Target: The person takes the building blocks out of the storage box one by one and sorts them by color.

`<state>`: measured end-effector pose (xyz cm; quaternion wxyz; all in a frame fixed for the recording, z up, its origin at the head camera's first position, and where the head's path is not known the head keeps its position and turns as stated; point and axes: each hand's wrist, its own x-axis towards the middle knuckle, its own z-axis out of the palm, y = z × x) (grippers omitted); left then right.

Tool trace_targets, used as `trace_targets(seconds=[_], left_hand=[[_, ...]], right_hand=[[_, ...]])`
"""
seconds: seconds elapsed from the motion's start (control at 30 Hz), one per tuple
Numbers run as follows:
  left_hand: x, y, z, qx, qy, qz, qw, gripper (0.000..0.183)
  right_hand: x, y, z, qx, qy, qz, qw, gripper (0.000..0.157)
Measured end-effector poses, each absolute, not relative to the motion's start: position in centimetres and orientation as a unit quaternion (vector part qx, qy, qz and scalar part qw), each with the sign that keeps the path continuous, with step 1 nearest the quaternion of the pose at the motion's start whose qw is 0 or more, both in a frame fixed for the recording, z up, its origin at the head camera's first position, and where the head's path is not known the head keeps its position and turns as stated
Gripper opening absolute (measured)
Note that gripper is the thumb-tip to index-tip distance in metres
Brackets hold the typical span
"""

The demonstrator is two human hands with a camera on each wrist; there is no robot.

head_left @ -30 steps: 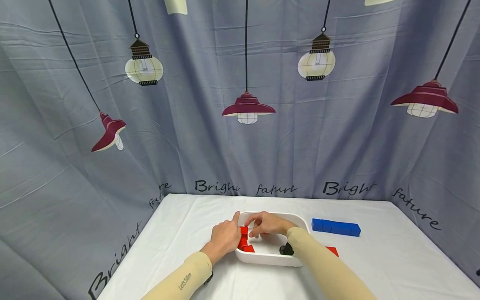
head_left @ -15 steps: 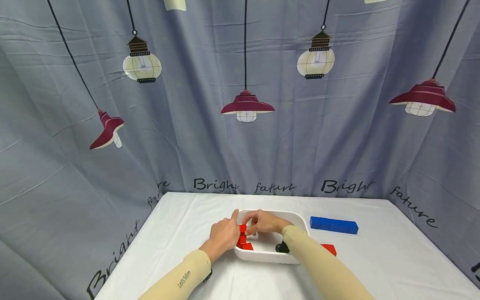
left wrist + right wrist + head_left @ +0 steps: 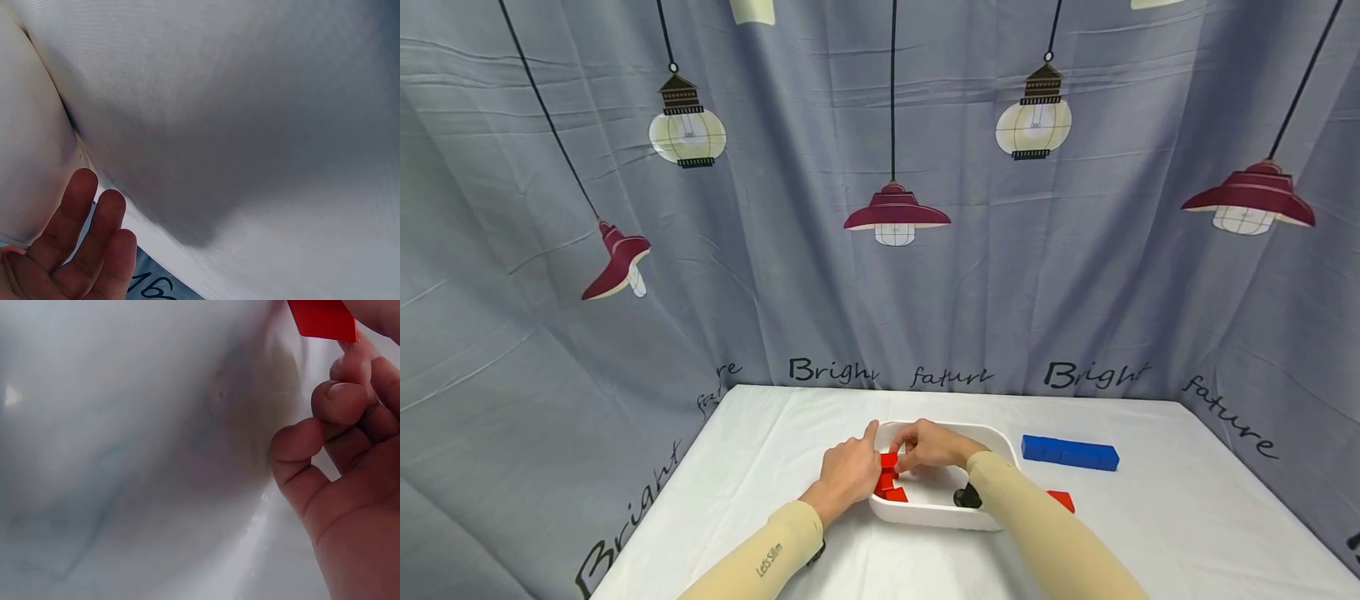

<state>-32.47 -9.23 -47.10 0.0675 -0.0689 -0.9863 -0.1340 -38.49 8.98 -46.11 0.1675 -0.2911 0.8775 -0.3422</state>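
Clock face as in the head view, 6 o'clock at the wearer. Nearest: left sleeve (image 3: 767,546) and right sleeve (image 3: 1056,533), both run in from the bottom edge. Beyond them a white tub (image 3: 928,517) sits on the table (image 3: 1180,508), long axis 9 to 3. Inside, at 8, a loose red block (image 3: 895,495) lies in the near corner; more red is seen stacked up or lined along the 9 o'clock wall, count unclear. A black thing (image 3: 967,497) lies at about 5, part-covered by the sleeve. Outside at 4, a spare red block (image 3: 1062,500) is half hidden.

Left hand (image 3: 847,468): laid against the tub's 9 o'clock wall, one finger along the rim; three fingers loosely straight and apart in its wrist view, thumb not seen.

Right hand (image 3: 928,446): reached into the tub, the pinched red block (image 3: 320,320) held between thumb and finger, other fingers curled. The block is found at 8 to 9 o'clock from this hand; right hand nearer, left cut off by the wall. Cube-like, no clear long axis. Contact with neighbouring reds cannot be told.

Farther: blue bar (image 3: 1069,452), at 2 to 3 from the tub, long axis roughly 9 to 3. Last, the curtain (image 3: 797,317).
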Motion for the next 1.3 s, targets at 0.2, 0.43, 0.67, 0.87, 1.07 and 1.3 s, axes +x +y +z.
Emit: trace_targets(seconds=[0.2,0.43,0.67,0.87,1.07,1.3], left_hand=[[-32.4,-9.2,-47.0,-0.070,-0.986,-0.134,0.071,0.055],[-32.4,-9.2,-46.9,-0.069,-0.986,-0.137,0.067,0.055],[-32.3,-9.1,-46.9,-0.069,-0.985,-0.138,0.072,0.054],[-32.0,-9.0,-47.4,-0.071,-0.985,-0.139,0.072,0.054],[-31.8,-9.0,-47.6,-0.074,-0.985,-0.135,0.078,0.054],[-32.2,-9.0,-47.1,-0.077,-0.985,-0.131,0.078,0.054]], right_hand=[[-38.5,9.2,-45.8,-0.295,0.879,-0.340,0.156,0.018],[-38.6,9.8,-45.0,-0.310,0.879,-0.330,0.148,0.017],[-38.3,11.0,-44.0,-0.294,0.890,-0.317,0.146,0.012],[-37.6,12.4,-43.3,-0.283,0.893,-0.315,0.153,0.010],[-37.0,14.2,-42.4,-0.275,0.898,-0.309,0.151,0.011],[-36.8,16.8,-40.4,-0.278,0.899,-0.311,0.137,0.013]])
